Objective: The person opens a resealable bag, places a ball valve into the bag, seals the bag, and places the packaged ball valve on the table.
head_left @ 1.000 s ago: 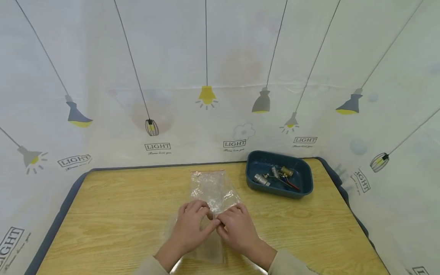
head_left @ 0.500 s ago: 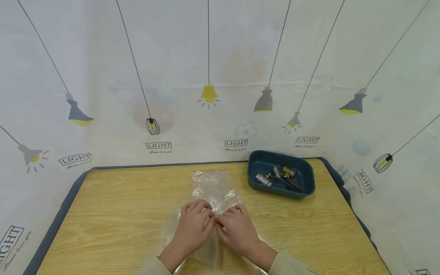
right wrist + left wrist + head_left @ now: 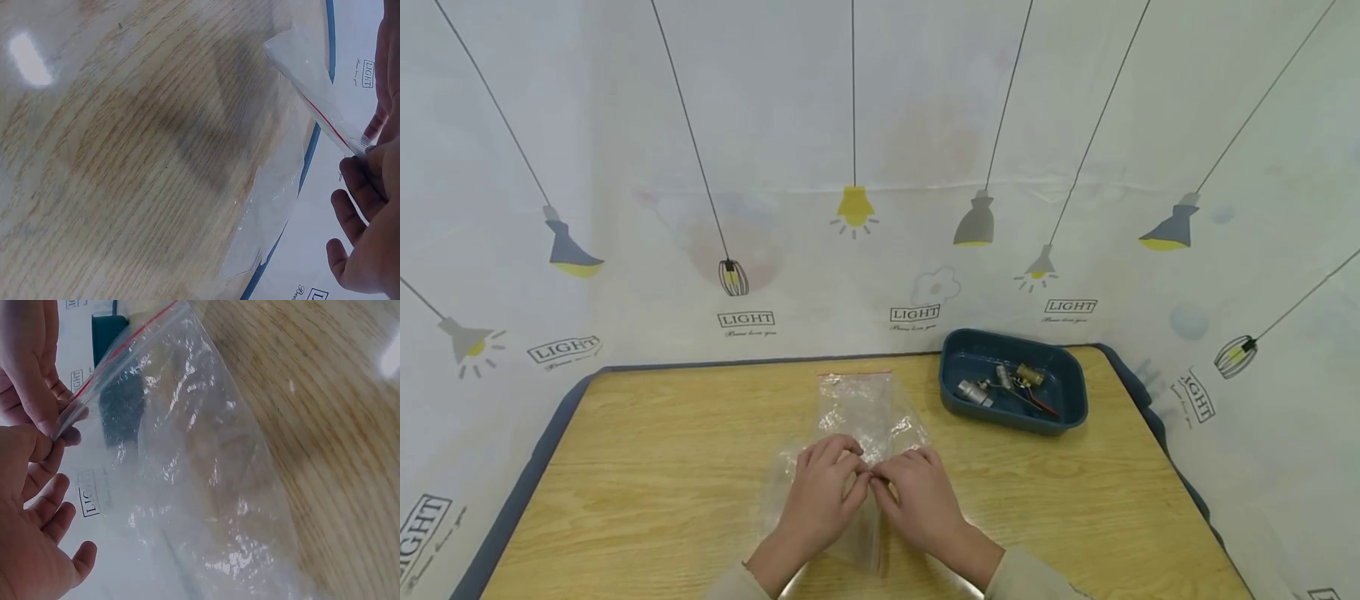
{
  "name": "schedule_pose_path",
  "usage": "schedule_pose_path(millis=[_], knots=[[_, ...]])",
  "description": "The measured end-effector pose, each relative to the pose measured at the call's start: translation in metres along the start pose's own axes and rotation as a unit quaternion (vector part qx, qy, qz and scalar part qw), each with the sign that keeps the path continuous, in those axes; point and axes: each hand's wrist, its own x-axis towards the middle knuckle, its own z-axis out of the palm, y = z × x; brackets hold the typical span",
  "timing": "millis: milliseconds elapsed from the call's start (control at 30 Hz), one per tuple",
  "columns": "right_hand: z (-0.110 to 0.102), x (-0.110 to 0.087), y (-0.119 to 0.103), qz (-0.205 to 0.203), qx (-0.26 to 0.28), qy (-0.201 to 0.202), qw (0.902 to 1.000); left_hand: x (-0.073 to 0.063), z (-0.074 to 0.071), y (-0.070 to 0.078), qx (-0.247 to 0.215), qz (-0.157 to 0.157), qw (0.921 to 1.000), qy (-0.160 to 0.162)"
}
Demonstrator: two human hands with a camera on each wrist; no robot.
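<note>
A clear zip bag [image 3: 853, 542] hangs between my two hands over the near middle of the table; its red-striped edge shows in both wrist views. My left hand [image 3: 820, 500] pinches this edge between thumb and index finger, the other fingers loosely bent. Right beside it, my right hand [image 3: 921, 504] pinches the same edge, fingertips almost touching the left ones. In the left wrist view the bag [image 3: 187, 431] spreads out, wrinkled and see-through. Whether its mouth is parted cannot be told. Beyond the hands, more clear bag [image 3: 853, 408] with a red strip lies flat on the wood.
A dark blue tray [image 3: 1000, 421] stands at the back right, holding silver valve fittings [image 3: 975, 392], a brass one [image 3: 1030, 374] and a red lever [image 3: 1042, 405]. The wooden table [image 3: 647, 467] ends at a lamp-printed curtain [image 3: 790, 275].
Both hands stay pinching the bag's edge with small finger shifts. The bag's lower part, spread wider a second ago, now hangs narrower. The view shifted slightly.
</note>
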Motion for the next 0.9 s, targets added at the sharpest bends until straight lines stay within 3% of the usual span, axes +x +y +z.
schedule_pose_path(millis=[233,467,633,733,900], knots=[[-0.0004,0.0015,0.0023,-0.002,0.003,-0.009,1.0,0.0003,0.0019,-0.0011,0.037,0.048,0.9981,0.01],[0.0001,0.0036,0.0051,-0.064,-0.031,-0.012,0.9974,-0.0014,0.0031,-0.0026,0.063,0.067,0.9958,0.001],[-0.0011,0.0045,0.0085,-0.087,-0.064,-0.026,0.9938,-0.0016,0.0011,-0.0019,0.1,0.092,0.9907,-0.006],[-0.0016,0.0044,0.0098,-0.089,-0.074,-0.024,0.993,-0.0015,-0.0003,-0.001,0.109,0.086,0.9902,-0.016],[-0.0019,0.0053,0.0094,-0.083,-0.084,-0.014,0.9929,-0.0017,-0.0005,0.0001,0.095,0.043,0.9943,-0.021]])
